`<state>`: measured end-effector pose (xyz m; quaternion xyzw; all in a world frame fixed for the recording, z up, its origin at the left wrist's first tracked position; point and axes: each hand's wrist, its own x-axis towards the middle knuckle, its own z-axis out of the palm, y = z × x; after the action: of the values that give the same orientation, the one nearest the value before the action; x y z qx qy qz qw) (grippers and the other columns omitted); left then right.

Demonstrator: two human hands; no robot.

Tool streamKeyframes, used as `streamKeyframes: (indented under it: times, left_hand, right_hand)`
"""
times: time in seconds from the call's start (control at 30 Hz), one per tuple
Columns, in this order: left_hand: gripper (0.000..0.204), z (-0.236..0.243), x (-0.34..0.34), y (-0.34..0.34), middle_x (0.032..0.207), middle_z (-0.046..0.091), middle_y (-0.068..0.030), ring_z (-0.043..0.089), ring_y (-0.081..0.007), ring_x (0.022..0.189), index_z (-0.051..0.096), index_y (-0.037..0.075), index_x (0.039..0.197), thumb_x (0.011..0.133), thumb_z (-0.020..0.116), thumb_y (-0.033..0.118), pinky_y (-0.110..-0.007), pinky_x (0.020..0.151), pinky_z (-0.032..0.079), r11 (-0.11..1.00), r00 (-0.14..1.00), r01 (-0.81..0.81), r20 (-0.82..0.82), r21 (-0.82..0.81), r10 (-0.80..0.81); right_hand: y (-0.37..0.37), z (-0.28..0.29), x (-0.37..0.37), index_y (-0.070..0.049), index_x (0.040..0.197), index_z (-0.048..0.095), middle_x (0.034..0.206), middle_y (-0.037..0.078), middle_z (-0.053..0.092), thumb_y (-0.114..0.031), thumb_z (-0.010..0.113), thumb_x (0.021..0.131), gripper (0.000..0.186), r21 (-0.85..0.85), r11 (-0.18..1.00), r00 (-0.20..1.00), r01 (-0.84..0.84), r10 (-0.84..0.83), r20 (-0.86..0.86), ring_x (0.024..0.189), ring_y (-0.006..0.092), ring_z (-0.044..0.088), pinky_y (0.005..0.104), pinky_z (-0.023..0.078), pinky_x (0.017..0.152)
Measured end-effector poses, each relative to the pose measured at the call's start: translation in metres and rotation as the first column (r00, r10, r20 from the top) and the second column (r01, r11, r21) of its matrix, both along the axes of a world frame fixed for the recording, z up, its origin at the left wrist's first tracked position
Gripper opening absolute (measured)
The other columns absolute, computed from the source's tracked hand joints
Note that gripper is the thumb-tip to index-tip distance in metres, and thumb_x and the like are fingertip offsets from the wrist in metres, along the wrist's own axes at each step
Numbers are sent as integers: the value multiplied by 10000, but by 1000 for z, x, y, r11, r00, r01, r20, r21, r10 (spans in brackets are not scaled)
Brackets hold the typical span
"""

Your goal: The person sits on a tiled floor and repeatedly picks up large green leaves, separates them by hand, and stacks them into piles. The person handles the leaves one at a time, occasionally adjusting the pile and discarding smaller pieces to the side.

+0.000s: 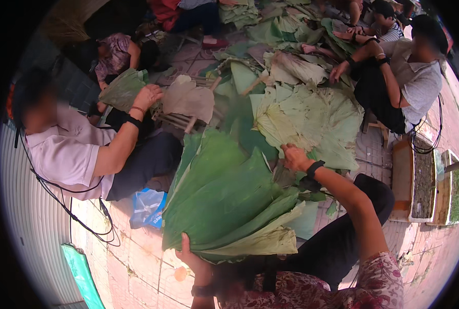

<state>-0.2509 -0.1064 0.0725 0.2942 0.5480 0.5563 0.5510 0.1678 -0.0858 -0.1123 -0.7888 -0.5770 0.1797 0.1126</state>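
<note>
My left hand (pixel 192 258) grips the lower edge of a bundle of folded green lotus leaves (pixel 222 188), with the thumb on top. The bundle fans out over my lap, and a yellowish leaf shows along its near side. Farther out, my right hand (pixel 295 157) is closed at the near edge of a large pale lotus leaf (pixel 312 121), which lies spread on the pile. The fingertips are partly hidden against the leaf. Both wrists wear dark bands.
A co-worker at left (pixel 80 139) holds folded leaves (pixel 124 90); another sits at right (pixel 407 77). More people sit behind around the leaf pile (pixel 296 67). A blue-and-white plastic bag (pixel 148 207) lies at left, a green sheet (pixel 82 275) below it, planter boxes (pixel 413 180) at right.
</note>
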Motion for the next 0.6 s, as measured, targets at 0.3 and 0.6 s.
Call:
streamKeyframes:
  times: [0.3,0.6]
  left_hand:
    - [620,-4,11,8,1358,520,-162,549,-288,1197,426,15,1411,927,686,304,-440,985,482,971,980,-196,-65,-141,188]
    - [719,-11,-12,7,1400,496,-177,520,-299,1233,404,25,1443,898,694,394,-444,1058,405,944,984,-169,-102,-282,145]
  right_hand:
    - [90,-146,-108,-56,1537,286,1545,299,304,-289,551,925,707,-151,988,920,13,48,389,1391,510,330,682,385,1004]
    - [119,-153,-52,6,1089,522,1038,238,647,-176,664,792,376,-82,963,939,-257,269,216,980,403,648,504,552,706]
